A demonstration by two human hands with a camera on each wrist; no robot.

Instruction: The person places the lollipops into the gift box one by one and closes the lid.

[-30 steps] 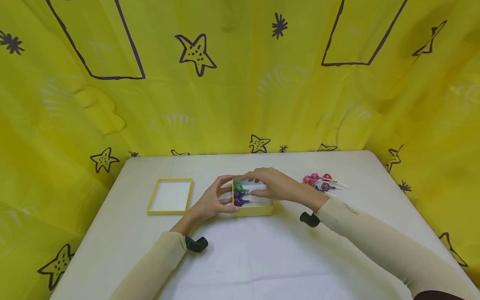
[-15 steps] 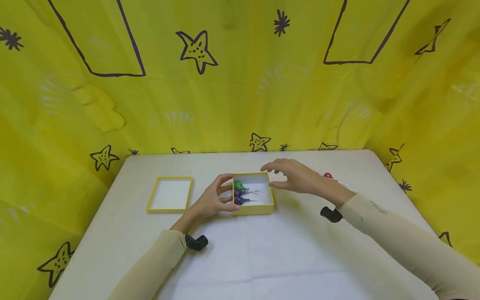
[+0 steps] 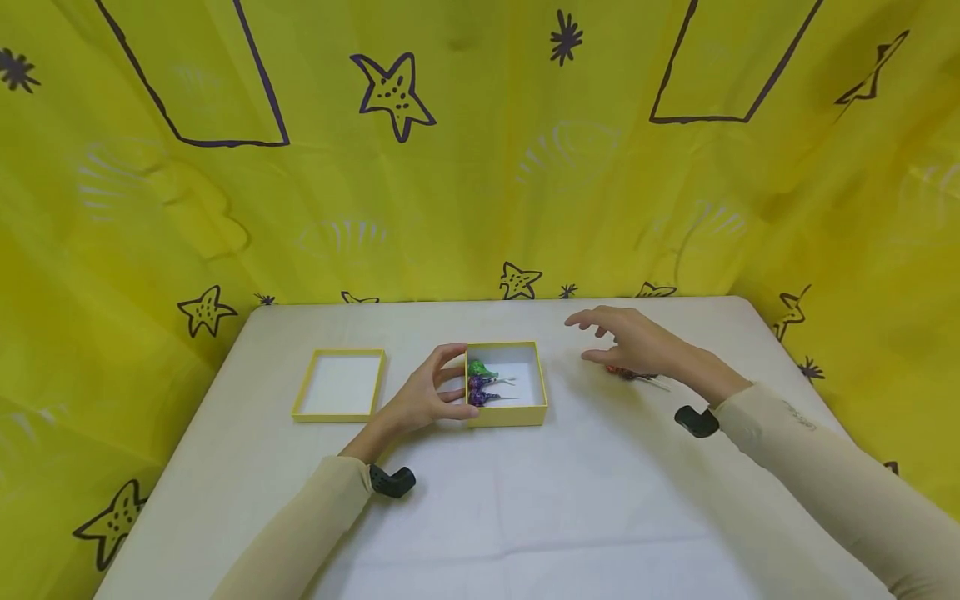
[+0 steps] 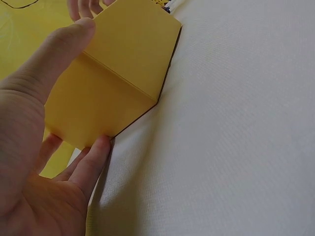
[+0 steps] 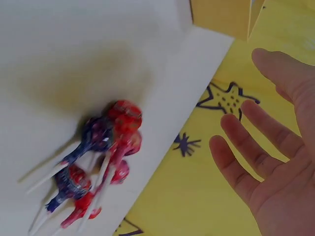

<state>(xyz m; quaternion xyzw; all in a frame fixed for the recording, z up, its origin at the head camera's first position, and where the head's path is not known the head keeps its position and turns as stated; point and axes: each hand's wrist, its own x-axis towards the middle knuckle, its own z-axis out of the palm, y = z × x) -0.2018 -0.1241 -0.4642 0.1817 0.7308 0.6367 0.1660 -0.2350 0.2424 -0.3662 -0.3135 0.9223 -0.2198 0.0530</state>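
Observation:
My left hand holds the left side of a yellow box, its thumb at the near corner and its fingers along the side wall. The left wrist view shows the thumb and fingertips against the box's yellow outer walls. Inside lie a green lollipop and purple lollipops, heads toward the left wall. Over the table to the right of the box, my right hand has its fingers spread and holds nothing. Beneath and beside it lies a pile of red, pink and dark blue lollipops, partly hidden by the hand in the head view.
A shallow yellow-edged lid lies with its white inside up, left of the box. All stand on a white-covered table. A yellow curtain with starfish drawings hangs behind the table and at its sides.
My right hand has come out of the box and moved right, over to the loose lollipops. The left hand stays on the box.

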